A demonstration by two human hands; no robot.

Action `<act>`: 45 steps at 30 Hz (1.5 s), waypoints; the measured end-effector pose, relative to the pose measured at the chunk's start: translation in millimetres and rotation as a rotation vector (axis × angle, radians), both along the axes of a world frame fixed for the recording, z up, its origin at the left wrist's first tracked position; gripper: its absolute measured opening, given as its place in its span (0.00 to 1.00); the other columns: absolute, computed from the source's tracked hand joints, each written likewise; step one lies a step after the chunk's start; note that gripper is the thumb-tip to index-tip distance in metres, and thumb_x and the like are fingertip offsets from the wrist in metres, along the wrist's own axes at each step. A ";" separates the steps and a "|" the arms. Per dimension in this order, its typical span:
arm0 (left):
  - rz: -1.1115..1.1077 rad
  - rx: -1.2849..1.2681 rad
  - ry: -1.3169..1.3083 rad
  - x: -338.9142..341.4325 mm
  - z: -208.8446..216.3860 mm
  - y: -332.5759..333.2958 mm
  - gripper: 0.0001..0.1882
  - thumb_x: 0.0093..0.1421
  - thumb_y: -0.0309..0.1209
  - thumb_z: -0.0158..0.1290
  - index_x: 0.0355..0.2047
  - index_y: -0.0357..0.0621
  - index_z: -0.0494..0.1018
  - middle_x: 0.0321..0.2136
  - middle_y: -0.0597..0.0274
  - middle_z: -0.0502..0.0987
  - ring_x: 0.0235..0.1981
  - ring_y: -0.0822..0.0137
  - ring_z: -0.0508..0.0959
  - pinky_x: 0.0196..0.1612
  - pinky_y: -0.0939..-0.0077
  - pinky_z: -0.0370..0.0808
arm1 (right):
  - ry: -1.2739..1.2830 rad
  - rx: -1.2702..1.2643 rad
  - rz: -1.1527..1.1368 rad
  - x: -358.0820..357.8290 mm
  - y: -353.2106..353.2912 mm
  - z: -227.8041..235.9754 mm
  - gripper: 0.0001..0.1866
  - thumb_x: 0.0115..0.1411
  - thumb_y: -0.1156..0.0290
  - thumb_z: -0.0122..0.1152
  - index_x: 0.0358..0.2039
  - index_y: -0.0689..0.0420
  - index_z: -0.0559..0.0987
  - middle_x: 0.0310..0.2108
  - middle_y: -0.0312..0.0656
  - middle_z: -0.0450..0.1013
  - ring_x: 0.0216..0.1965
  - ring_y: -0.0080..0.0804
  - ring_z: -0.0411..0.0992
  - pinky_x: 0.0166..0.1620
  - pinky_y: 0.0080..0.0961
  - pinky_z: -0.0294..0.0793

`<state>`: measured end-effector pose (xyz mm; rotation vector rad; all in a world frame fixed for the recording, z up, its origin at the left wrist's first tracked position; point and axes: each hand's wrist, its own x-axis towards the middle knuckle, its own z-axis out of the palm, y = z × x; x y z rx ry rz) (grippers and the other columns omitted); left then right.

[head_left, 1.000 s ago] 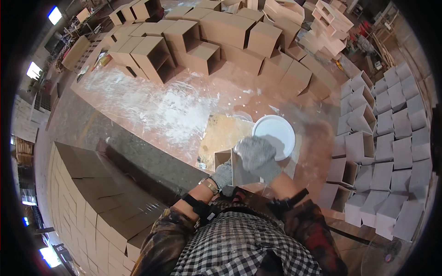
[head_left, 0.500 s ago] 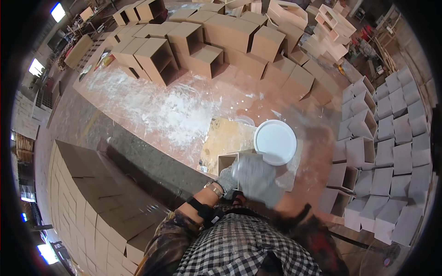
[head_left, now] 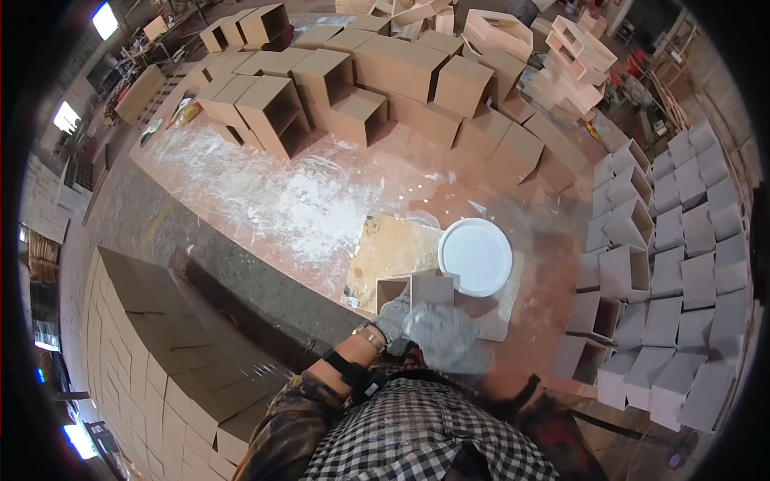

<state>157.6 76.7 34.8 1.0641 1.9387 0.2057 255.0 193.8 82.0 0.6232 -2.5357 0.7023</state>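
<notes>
A small open-sided box [head_left: 431,291] stands on a stained board [head_left: 393,244] close in front of me, its top face pale grey. My left hand [head_left: 393,318], in a grey knit glove, is closed on the near left edge of the box by its opening. Over the near side of the box is my right hand [head_left: 441,335], also in a greyish glove. Motion smears its fingers, so whether it holds anything cannot be made out. Just right of the box sits a round white bucket or lid [head_left: 476,256], smooth on top.
Brown boxes [head_left: 401,60] are piled across the far side of the reddish, white-dusted surface [head_left: 297,192]. Stacked grey boxes [head_left: 666,268] line the right. A tall stack of brown boxes [head_left: 136,345] rises at the left. Pale wooden frames [head_left: 573,56] lie at the far right.
My right hand has swept toward me, uncovering more of the box's top. My left hand keeps its hold. The whole view has shifted slightly.
</notes>
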 end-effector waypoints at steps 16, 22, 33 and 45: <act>0.142 0.713 0.103 10.2 -40.3 -10.8 0.27 0.55 0.48 0.49 0.51 0.47 0.70 0.50 0.52 0.71 0.52 0.54 0.70 0.52 0.66 0.69 | 0.041 0.167 -0.145 7.5 -1.6 2.0 0.13 0.43 0.74 0.52 0.32 0.55 0.76 0.28 0.41 0.70 0.29 0.37 0.69 0.32 0.33 0.69; 0.062 0.537 0.156 8.3 -7.7 7.5 0.27 0.57 0.49 0.46 0.53 0.48 0.67 0.51 0.50 0.70 0.54 0.57 0.68 0.58 0.69 0.62 | 0.020 0.175 -0.203 -57.4 21.0 -5.2 0.10 0.43 0.74 0.52 0.30 0.54 0.75 0.27 0.41 0.68 0.28 0.38 0.68 0.30 0.33 0.66; 0.015 0.433 0.200 8.8 -62.5 -7.1 0.26 0.56 0.48 0.48 0.52 0.50 0.69 0.49 0.52 0.72 0.49 0.56 0.72 0.51 0.64 0.69 | -0.014 0.157 -0.058 -20.7 1.7 -8.5 0.07 0.47 0.71 0.51 0.28 0.55 0.74 0.26 0.40 0.70 0.27 0.37 0.69 0.30 0.36 0.67; -0.065 0.507 0.353 -2.4 -61.7 -17.7 0.27 0.58 0.48 0.46 0.56 0.50 0.66 0.49 0.55 0.73 0.48 0.58 0.74 0.46 0.65 0.74 | 0.228 0.108 -0.535 -35.2 84.8 -23.6 0.07 0.49 0.72 0.58 0.31 0.53 0.78 0.30 0.42 0.74 0.35 0.40 0.72 0.39 0.36 0.72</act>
